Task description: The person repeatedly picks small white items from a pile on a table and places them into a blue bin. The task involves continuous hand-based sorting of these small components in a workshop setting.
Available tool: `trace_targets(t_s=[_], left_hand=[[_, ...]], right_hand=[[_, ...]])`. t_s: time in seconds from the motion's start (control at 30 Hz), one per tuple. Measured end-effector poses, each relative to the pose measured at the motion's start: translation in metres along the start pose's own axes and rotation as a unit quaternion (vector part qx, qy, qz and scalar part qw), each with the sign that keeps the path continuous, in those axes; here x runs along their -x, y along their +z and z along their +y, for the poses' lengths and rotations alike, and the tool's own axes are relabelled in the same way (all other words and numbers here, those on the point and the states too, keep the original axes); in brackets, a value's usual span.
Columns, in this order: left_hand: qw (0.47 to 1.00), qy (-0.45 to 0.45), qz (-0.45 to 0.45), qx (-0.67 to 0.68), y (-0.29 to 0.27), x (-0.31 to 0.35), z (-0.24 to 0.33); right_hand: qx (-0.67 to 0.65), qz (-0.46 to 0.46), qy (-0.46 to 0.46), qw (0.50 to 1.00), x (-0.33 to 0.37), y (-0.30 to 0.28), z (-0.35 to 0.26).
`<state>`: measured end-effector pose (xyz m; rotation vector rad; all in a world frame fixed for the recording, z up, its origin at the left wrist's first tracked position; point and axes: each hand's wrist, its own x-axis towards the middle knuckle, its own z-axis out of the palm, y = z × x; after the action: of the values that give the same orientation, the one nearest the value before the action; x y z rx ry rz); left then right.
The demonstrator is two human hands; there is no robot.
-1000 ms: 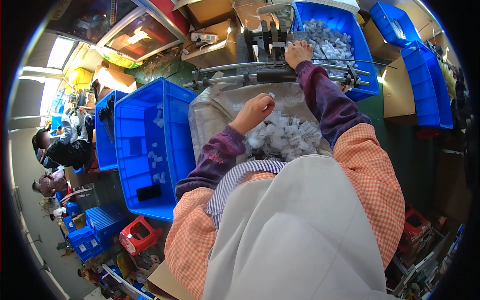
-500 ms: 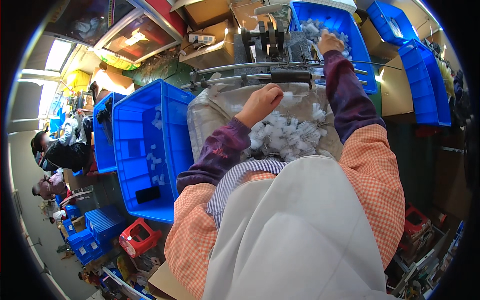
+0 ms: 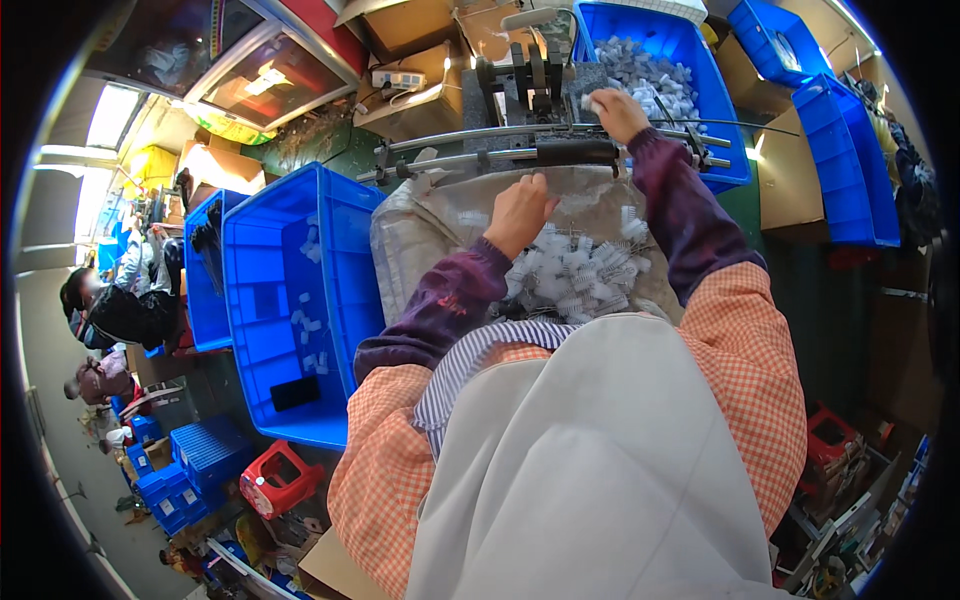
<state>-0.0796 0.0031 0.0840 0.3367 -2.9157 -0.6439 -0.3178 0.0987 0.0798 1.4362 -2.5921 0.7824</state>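
My right hand has its fingers pinched on a small white plastic piece, beside the dark metal jig. My left hand is closed, its fingers curled just below the black sleeve on the metal rods; whatever it may hold is hidden. Under and between my wrists, a pile of white plastic pieces with springs lies on a pale cloth. Beyond my right hand, a blue bin holds many loose white pieces.
At my left stands a large blue bin with a few white pieces and a black flat object. Metal rods cross in front of me. A cardboard box and another blue bin stand right. People are far left.
My right hand has come out of the blue bin, moving left to the jig with a white piece. My left hand has shifted slightly left and down, still closed.
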Motion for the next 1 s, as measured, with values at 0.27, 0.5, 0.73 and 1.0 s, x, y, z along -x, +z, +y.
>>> trace_targets(t_s=[0.27,0.5,0.73,1.0], left_hand=[[0.990,0.008,-0.120,-0.067,0.055,0.000,-0.038],[0.998,0.004,-0.053,0.019,0.055,0.006,-0.041],[0.997,-0.004,-0.076,0.013,0.043,0.006,-0.030],[0.999,0.031,-0.019,0.019,0.038,0.011,-0.025]], right_hand=[[0.180,0.056,0.034,0.981,-0.031,0.044,0.004],[0.165,0.045,0.021,0.985,-0.035,0.052,0.007],[0.150,-0.003,0.085,0.985,-0.040,0.044,0.002],[0.192,0.029,0.145,0.970,-0.012,0.029,0.002]])
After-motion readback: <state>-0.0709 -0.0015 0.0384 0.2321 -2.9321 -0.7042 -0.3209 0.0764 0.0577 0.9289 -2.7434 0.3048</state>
